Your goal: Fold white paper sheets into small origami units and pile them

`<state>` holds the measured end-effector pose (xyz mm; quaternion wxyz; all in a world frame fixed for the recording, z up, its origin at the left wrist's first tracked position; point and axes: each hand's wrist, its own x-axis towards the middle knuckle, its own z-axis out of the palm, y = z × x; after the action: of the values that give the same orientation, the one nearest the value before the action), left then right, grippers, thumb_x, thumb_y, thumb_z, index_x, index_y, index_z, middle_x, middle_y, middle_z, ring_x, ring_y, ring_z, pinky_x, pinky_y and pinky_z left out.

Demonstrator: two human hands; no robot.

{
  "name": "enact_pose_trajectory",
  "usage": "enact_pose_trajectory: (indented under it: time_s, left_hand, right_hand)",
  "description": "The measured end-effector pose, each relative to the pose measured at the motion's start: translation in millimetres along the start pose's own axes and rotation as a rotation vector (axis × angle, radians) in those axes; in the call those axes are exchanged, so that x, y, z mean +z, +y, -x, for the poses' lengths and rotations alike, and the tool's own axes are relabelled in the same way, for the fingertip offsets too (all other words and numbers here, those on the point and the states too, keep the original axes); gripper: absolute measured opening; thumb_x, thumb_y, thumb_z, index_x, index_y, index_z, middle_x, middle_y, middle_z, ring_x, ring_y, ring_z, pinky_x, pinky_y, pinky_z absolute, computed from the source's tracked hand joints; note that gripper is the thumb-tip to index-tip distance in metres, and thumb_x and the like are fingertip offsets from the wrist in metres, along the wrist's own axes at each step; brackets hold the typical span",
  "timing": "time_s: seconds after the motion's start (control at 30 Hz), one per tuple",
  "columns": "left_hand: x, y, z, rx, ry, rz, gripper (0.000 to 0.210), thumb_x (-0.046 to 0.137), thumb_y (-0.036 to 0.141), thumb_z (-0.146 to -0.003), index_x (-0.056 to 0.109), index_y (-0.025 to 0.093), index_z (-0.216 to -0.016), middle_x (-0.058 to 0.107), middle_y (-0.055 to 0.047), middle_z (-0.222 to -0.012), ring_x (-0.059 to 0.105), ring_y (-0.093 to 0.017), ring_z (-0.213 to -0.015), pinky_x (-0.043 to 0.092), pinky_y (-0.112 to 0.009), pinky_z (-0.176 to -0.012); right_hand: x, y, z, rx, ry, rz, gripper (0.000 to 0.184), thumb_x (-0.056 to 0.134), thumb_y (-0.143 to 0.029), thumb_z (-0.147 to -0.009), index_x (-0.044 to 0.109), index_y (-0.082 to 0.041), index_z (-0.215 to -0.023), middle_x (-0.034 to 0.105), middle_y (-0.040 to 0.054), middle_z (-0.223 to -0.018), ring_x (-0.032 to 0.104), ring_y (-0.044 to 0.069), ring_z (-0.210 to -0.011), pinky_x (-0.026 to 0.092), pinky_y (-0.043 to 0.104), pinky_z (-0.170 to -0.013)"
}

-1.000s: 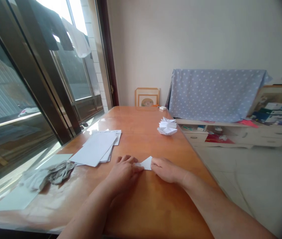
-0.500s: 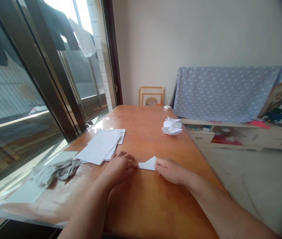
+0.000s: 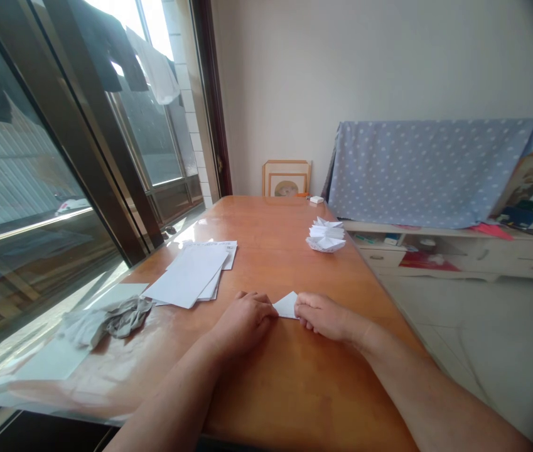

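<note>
A small piece of folded white paper [image 3: 287,306] lies on the wooden table between my hands, its visible part shaped like a triangle with the point up. My left hand [image 3: 248,319] covers its left end, fingers curled and pressed down on it. On the other side, my right hand [image 3: 323,314] grips the right edge with closed fingers. Both ends of the paper are hidden under my fingers. Beyond my left hand rests a stack of white paper sheets [image 3: 191,270]. Several folded white paper pieces [image 3: 325,235] are piled near the table's right edge.
A crumpled grey cloth [image 3: 127,317] lies on the left part of the table [image 3: 266,232], by a clear plastic cover. A small white box [image 3: 316,199] sits at the far end. Glass doors flank the left side; a low white cabinet [image 3: 483,257] stands to the right.
My left hand has moved right, closer to my right hand, and now covers the flat left strip of the paper. My right hand stays on the right edge.
</note>
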<state>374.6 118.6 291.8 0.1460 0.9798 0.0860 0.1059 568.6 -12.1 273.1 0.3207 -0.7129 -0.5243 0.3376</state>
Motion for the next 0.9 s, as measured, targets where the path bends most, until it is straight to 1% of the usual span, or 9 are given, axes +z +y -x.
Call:
enact_pose_trajectory:
  time_s: [0.07, 0.13, 0.2, 0.27, 0.33, 0.43, 0.6, 0.73, 0.9]
  left_hand:
    - [-2.0, 2, 0, -0.008, -0.009, -0.014, 0.03, 0.049, 0.011, -0.085, 0.074, 0.026, -0.093, 0.069, -0.002, -0.096, 0.062, -0.02, -0.091, 0.04, -0.035, -0.089]
    - [-3.4, 3, 0, -0.021, -0.01, -0.033, 0.029, 0.048, 0.012, -0.085, 0.074, 0.026, -0.091, 0.069, -0.002, -0.094, 0.062, -0.02, -0.09, 0.039, -0.036, -0.088]
    - [-3.2, 5, 0, -0.04, -0.006, -0.056, 0.027, 0.048, 0.013, -0.086, 0.073, 0.025, -0.088, 0.068, -0.003, -0.092, 0.061, -0.02, -0.088, 0.038, -0.036, -0.087]
    - [-2.1, 5, 0, -0.051, 0.0, -0.076, 0.027, 0.048, 0.014, -0.086, 0.072, 0.025, -0.089, 0.067, -0.003, -0.091, 0.061, -0.02, -0.086, 0.037, -0.037, -0.085]
    - [-1.0, 5, -1, -0.054, 0.003, -0.085, 0.026, 0.047, 0.015, -0.087, 0.071, 0.025, -0.09, 0.067, -0.003, -0.09, 0.061, -0.02, -0.086, 0.037, -0.037, -0.085]
    - [-0.4, 5, -1, -0.057, 0.002, -0.085, 0.026, 0.047, 0.016, -0.087, 0.072, 0.026, -0.09, 0.066, -0.002, -0.09, 0.061, -0.021, -0.087, 0.036, -0.038, -0.085]
    - [-1.8, 4, 0, -0.052, 0.002, -0.062, 0.026, 0.049, 0.016, -0.087, 0.072, 0.027, -0.09, 0.067, -0.002, -0.093, 0.061, -0.021, -0.089, 0.035, -0.038, -0.087]
    - [-1.6, 4, -1, -0.052, 0.001, -0.06, 0.026, 0.049, 0.016, -0.086, 0.073, 0.027, -0.09, 0.068, -0.002, -0.095, 0.061, -0.021, -0.09, 0.036, -0.038, -0.088]
    - [0.7, 4, 0, -0.057, 0.005, -0.072, 0.026, 0.05, 0.015, -0.085, 0.073, 0.027, -0.089, 0.068, -0.002, -0.097, 0.061, -0.021, -0.092, 0.037, -0.038, -0.088]
  right_hand:
    - [1, 2, -1, 0.056, 0.003, -0.094, 0.018, 0.043, -0.03, -0.09, 0.055, -0.02, -0.081, 0.061, 0.0006, -0.075, 0.055, 0.013, -0.064, 0.039, 0.023, -0.054]
    - [3, 2, -2, 0.069, 0.05, -0.115, 0.02, 0.043, -0.034, -0.091, 0.053, -0.02, -0.081, 0.062, 0.001, -0.076, 0.055, 0.013, -0.064, 0.039, 0.023, -0.054]
    - [6, 0, -4, 0.056, 0.135, 0.008, 0.025, 0.046, -0.039, -0.092, 0.052, -0.02, -0.077, 0.062, 0.0011, -0.075, 0.055, 0.013, -0.066, 0.036, 0.024, -0.056]
    - [9, -2, -4, 0.053, 0.216, 0.226, 0.028, 0.052, -0.044, -0.09, 0.053, -0.02, -0.075, 0.063, 0.0013, -0.074, 0.054, 0.015, -0.068, 0.033, 0.025, -0.057]
    - [11, -5, -4, 0.073, 0.246, 0.42, 0.029, 0.059, -0.048, -0.087, 0.056, -0.021, -0.076, 0.065, 0.002, -0.075, 0.054, 0.016, -0.068, 0.029, 0.027, -0.058]
    - [7, -4, -2, 0.102, 0.208, 0.535, 0.032, 0.062, -0.053, -0.085, 0.06, -0.023, -0.079, 0.066, 0.0027, -0.076, 0.053, 0.017, -0.066, 0.026, 0.028, -0.058]
    - [-13, 11, 2, 0.153, 0.093, 0.465, 0.033, 0.063, -0.054, -0.083, 0.06, -0.023, -0.076, 0.064, 0.0004, -0.071, 0.049, 0.014, -0.058, 0.025, 0.028, -0.054]
    - [-28, 24, 4, 0.193, 0.044, 0.404, 0.03, 0.069, -0.049, -0.078, 0.059, -0.021, -0.074, 0.058, -0.0024, -0.066, 0.044, 0.011, -0.054, 0.023, 0.026, -0.05]
    - [-46, 32, 8, 0.217, 0.012, 0.383, 0.026, 0.074, -0.038, -0.071, 0.055, -0.02, -0.066, 0.05, -0.0048, -0.058, 0.037, 0.009, -0.049, 0.02, 0.026, -0.048]
